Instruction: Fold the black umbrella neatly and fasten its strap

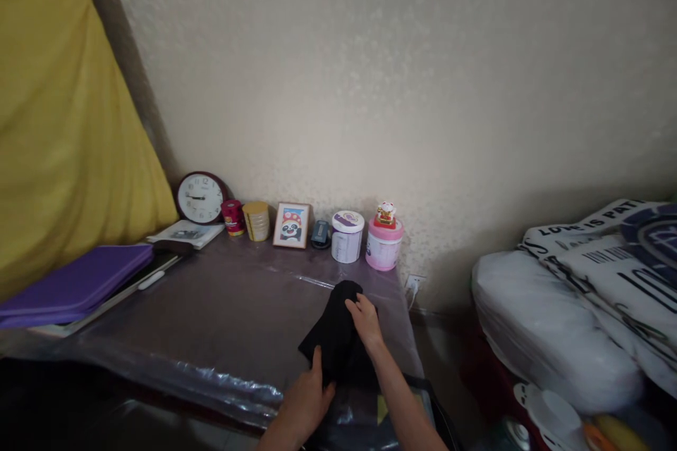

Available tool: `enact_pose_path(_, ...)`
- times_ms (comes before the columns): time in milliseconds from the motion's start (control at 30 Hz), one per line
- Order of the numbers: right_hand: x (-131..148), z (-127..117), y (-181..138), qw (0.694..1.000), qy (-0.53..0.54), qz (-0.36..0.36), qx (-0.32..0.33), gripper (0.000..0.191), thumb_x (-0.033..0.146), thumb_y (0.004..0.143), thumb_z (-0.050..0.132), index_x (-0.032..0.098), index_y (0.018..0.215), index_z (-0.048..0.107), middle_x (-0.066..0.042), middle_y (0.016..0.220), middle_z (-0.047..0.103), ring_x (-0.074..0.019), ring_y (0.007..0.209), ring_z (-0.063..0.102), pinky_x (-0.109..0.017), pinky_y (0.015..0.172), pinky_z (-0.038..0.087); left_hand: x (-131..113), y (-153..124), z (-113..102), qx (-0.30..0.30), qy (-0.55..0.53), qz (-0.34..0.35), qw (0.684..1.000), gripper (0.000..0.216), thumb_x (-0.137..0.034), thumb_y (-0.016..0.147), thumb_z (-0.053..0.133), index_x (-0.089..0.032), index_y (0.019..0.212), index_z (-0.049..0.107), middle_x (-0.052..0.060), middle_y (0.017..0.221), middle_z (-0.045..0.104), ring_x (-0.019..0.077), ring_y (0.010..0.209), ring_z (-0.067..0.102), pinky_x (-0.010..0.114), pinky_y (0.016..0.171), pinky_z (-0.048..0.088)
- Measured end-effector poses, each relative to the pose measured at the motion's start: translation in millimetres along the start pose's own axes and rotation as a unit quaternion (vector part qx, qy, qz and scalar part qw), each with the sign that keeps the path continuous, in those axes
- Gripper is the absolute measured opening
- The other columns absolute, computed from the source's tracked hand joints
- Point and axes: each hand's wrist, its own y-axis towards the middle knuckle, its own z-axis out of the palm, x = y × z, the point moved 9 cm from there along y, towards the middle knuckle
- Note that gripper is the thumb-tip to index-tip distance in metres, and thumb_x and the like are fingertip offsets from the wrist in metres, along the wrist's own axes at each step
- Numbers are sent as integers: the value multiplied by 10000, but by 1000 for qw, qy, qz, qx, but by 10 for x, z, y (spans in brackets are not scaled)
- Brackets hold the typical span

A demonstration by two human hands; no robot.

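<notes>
A black cloth [334, 330] lies bunched on the plastic-covered table [227, 310] near its right front corner. My left hand [302, 400] rests at the cloth's near edge, with the thumb up against the fabric and the fingers closed on it. My right hand [364, 321] lies on top of the cloth farther back, its fingers curled and pressing into the fabric.
Along the wall stand a round clock [199, 198], a red tin [233, 217], a gold tin [257, 220], a framed panda picture [291, 225], a white jar [348, 236] and a pink jar [383, 243]. A purple folder [74, 285] lies left. Stacked bedding [576, 310] sits right.
</notes>
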Motion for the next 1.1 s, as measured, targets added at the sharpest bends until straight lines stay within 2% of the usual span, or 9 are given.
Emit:
enact_pose_path(100,65,122,12,998,-57,-5,14,337,302,758,492,132,1036,575,-102,878,670,-206,833,625,-277,684,469,14,23,15,-2,0,10,1000,664,-278,821,390,-54,1366,84,143,1065,610,189,991,572,235,806,392)
enact_pose_path(300,166,255,3,993,-105,-19,52,309,266,769,487,126,1035,562,-63,675,665,-205,687,632,-261,596,427,30,36,7,-3,1,10,1000,673,-291,821,393,-49,1365,82,141,1038,625,191,965,587,230,785,402)
enact_pose_path(567,305,319,-79,987,-128,-23,99,343,284,806,442,105,1090,514,-46,657,659,-185,644,628,-244,569,398,-14,-15,-10,-14,31,-9,999,651,-294,831,370,-29,1360,98,168,1025,622,237,937,595,287,763,415)
enact_pose_path(700,431,393,-142,981,-121,-44,145,293,273,844,367,154,1064,520,-11,644,654,-158,687,623,-230,619,395,26,-49,-8,-22,41,-7,999,649,-340,840,352,-37,1359,109,176,1025,618,241,939,591,292,765,408)
enact_pose_path(800,485,423,-176,976,-134,-66,160,244,238,820,404,190,1020,535,6,661,650,-145,673,613,-221,614,388,59,-98,0,-28,29,19,999,664,-357,836,350,-51,1363,86,159,1004,627,241,920,596,289,745,409)
enact_pose_path(933,528,423,-218,970,-164,-102,149,241,222,778,470,217,1009,539,11,697,652,-149,694,608,-221,599,383,101,-182,-52,-52,-32,36,998,641,-359,842,323,-72,1359,76,132,971,637,209,877,606,251,708,403)
enact_pose_path(1100,583,414,-253,966,-186,-110,143,235,203,786,462,230,1004,547,7,750,656,-139,719,610,-213,605,390,-10,-187,-95,-54,-42,74,995,746,-310,819,388,-169,1366,-100,77,974,640,179,836,610,224,671,386)
